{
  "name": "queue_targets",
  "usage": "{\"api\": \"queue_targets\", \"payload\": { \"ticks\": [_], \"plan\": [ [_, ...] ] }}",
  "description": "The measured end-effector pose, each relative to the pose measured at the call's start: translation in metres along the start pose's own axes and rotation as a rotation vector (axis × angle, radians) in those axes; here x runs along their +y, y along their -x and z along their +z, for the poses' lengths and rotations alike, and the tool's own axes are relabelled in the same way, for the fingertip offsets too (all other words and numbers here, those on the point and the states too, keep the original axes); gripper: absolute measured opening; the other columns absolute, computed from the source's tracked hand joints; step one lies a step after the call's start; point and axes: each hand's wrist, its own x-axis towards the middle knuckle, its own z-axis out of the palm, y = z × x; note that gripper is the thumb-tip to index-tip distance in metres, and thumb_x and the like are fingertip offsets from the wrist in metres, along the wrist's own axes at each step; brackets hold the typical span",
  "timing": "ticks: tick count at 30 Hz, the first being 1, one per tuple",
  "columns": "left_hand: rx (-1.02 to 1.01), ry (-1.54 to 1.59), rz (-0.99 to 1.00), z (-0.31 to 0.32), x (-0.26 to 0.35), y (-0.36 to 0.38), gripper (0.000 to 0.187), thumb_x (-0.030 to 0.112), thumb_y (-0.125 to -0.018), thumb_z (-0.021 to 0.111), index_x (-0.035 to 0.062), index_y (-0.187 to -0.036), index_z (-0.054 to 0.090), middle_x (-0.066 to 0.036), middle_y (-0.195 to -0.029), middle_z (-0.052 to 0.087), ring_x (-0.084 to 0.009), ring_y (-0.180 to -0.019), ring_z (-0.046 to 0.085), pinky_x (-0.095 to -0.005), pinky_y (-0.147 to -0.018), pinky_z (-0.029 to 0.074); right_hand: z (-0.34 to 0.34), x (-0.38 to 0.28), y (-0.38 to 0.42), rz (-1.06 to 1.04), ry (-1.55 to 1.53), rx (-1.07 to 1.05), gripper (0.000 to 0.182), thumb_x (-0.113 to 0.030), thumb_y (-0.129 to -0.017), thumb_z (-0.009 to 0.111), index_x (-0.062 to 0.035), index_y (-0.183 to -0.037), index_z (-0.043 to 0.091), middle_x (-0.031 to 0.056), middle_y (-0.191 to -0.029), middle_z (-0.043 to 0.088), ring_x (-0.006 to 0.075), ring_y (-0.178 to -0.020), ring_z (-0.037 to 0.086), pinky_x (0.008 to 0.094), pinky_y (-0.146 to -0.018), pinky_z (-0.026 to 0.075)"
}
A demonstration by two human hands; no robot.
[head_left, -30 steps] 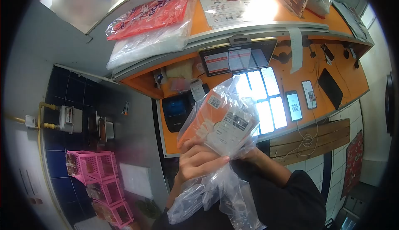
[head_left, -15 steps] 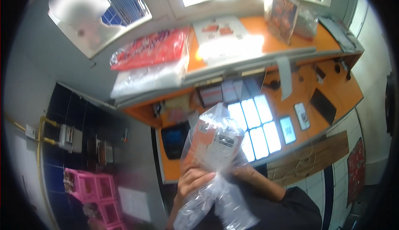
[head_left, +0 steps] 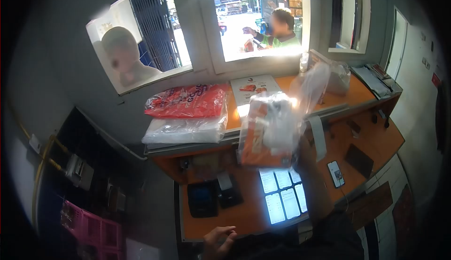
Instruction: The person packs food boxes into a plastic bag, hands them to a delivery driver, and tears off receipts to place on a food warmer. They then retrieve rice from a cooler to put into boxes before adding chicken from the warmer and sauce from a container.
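Right hand lifts bagged orange box, frame centre.
Right hand (head_left: 300, 153) grips the bagged orange box (head_left: 265, 130) from below-right, above the orange counter (head_left: 371, 140). Left hand (head_left: 220, 241), bottom centre, loosely curled, holding nothing, well apart.

Takeaway food shop, order-handover booth. Serving window (head_left: 256, 20) opens to street, person outside. Orange tabletop (head_left: 361, 90) below window: menu sheet (head_left: 253, 88), stacked plastic bags (head_left: 185, 114). Lower tabletop (head_left: 244, 215) beneath: lit order phones (head_left: 282, 196), receipt printer (head_left: 202, 199). Pink crates (head_left: 89, 224) far left of printer.
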Motion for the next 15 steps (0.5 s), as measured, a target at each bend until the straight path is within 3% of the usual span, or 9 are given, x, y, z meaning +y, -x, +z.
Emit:
{"api": "queue_targets", "payload": {
  "ticks": [1,4,6,9,10,15],
  "plan": [
    [-0.055,0.034,-0.069,-0.001,-0.001,0.002,0.017,0.005,-0.089,0.070,0.0019,-0.106,0.070,-0.010,-0.084,0.068,-0.0181,-0.072,0.065,-0.0293,-0.065,0.052,0.010,-0.013,-0.008,-0.002,0.053,0.068,0.054,-0.027,-0.088,0.057,0.0022,-0.131,0.046,0.0145,-0.118,0.057,0.0242,-0.112,0.058,0.0377,-0.094,0.050],
    [-0.044,-0.011,-0.045,-0.003,0.000,0.003,0.018,0.010,-0.089,0.071,0.0011,-0.104,0.069,-0.013,-0.086,0.069,-0.0205,-0.072,0.066,-0.0299,-0.065,0.051,0.024,-0.031,-0.048,-0.078,-0.014,0.079,0.048,-0.027,-0.087,0.058,0.0005,-0.126,0.052,0.0104,-0.109,0.059,0.0195,-0.099,0.060,0.0329,-0.083,0.051],
    [-0.019,-0.023,-0.028,-0.006,0.001,0.005,0.018,0.011,-0.089,0.071,0.0013,-0.104,0.069,-0.013,-0.087,0.069,-0.0213,-0.072,0.066,-0.0299,-0.065,0.051,0.004,-0.029,-0.085,-0.333,0.266,0.215,0.041,-0.025,-0.086,0.061,-0.0013,-0.119,0.056,0.0051,-0.098,0.058,0.0137,-0.087,0.057,0.0282,-0.074,0.047],
    [0.024,-0.062,-0.030,-0.012,0.003,0.008,0.018,0.012,-0.089,0.071,0.0018,-0.104,0.070,-0.014,-0.087,0.069,-0.0223,-0.071,0.066,-0.0304,-0.063,0.051,-0.020,-0.028,-0.128,-0.490,0.359,0.190,0.037,-0.020,-0.086,0.062,-0.0021,-0.119,0.058,0.0018,-0.093,0.056,0.0102,-0.081,0.052,0.0263,-0.070,0.043],
    [0.039,-0.072,-0.037,-0.014,0.003,0.010,0.018,0.013,-0.089,0.071,0.0017,-0.104,0.070,-0.013,-0.086,0.069,-0.0214,-0.071,0.065,-0.0305,-0.063,0.050,-0.023,-0.027,-0.137,-0.487,0.299,0.165,0.038,-0.013,-0.086,0.059,-0.0017,-0.122,0.056,0.0026,-0.097,0.058,0.0111,-0.084,0.056,0.0272,-0.074,0.046],
    [0.076,-0.055,-0.131,-0.017,-0.008,0.021,0.018,0.013,-0.090,0.070,0.0015,-0.104,0.070,-0.012,-0.083,0.069,-0.0188,-0.069,0.064,-0.0307,-0.062,0.050,-0.036,-0.003,-0.156,-0.739,0.279,0.082,0.035,-0.016,-0.092,0.059,-0.0018,-0.124,0.053,0.0046,-0.107,0.061,0.0118,-0.088,0.061,0.0271,-0.075,0.051]
  ]
}}
